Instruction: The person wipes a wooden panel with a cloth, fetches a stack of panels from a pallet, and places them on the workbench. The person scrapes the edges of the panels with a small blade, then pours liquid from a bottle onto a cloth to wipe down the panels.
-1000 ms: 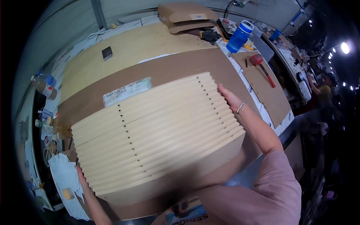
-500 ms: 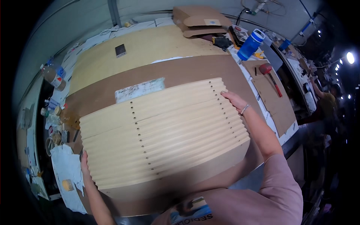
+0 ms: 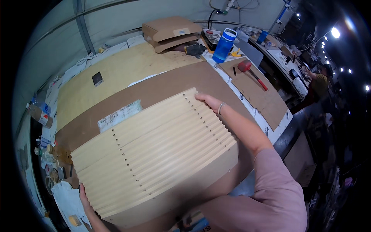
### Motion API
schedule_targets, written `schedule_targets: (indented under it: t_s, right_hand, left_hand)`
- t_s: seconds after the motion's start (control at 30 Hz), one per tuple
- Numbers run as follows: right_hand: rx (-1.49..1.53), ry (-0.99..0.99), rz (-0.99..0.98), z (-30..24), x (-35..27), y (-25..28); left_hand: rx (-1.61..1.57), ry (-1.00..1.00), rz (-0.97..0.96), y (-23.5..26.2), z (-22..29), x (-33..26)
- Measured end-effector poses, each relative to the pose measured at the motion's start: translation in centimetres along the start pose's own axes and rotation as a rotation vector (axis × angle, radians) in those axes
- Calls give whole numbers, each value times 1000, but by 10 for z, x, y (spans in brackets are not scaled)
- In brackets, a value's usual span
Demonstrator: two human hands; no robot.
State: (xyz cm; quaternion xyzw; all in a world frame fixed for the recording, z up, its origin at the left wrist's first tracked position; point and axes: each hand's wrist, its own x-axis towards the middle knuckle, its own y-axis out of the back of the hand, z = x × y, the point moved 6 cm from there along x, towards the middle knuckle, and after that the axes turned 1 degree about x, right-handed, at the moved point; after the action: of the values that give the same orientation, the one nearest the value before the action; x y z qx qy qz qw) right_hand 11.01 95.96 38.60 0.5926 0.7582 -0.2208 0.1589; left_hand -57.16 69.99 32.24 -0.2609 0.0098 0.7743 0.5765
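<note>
A broad stack of pale wooden boards (image 3: 154,143) with stepped edges and two lines of small drilled holes lies in front of me on a brown board. My right hand (image 3: 208,101) grips the far right corner of the stack, its fingers against the end edge. At the near left end, my left hand (image 3: 85,198) holds the side edge, with part of its fingers hidden behind the boards. A whitish, stained rectangular patch (image 3: 119,115) shows just beyond the stack's far edge.
A dark phone-like slab (image 3: 97,79) lies on the yellowish sheet (image 3: 73,96). At the back stand a cardboard box (image 3: 170,29) and a blue bottle (image 3: 225,46). A red mallet (image 3: 245,66) rests at the right. Bottles (image 3: 40,112) line the left side. A person (image 3: 320,83) works far right.
My view has swung to the right, so the table and stack sit further left in the picture. Both hands keep their hold on the stack's ends.
</note>
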Motion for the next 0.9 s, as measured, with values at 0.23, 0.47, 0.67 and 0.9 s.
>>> schedule_targets:
  t_s: [0.23,0.47,0.67,0.9]
  right_hand:
    - [-231,106,81,13,63,14]
    - [-195,294,165,1,51,20]
    - [-156,285,219,4,48,25]
    - [-642,503,642,-34,8,3]
  left_hand:
    - [264,-82,186,-148,77,-37]
    - [568,-379,161,-224,108,-23]
    - [657,-528,166,-252,124,-27]
    - [701,-655,211,-237,140,-48]
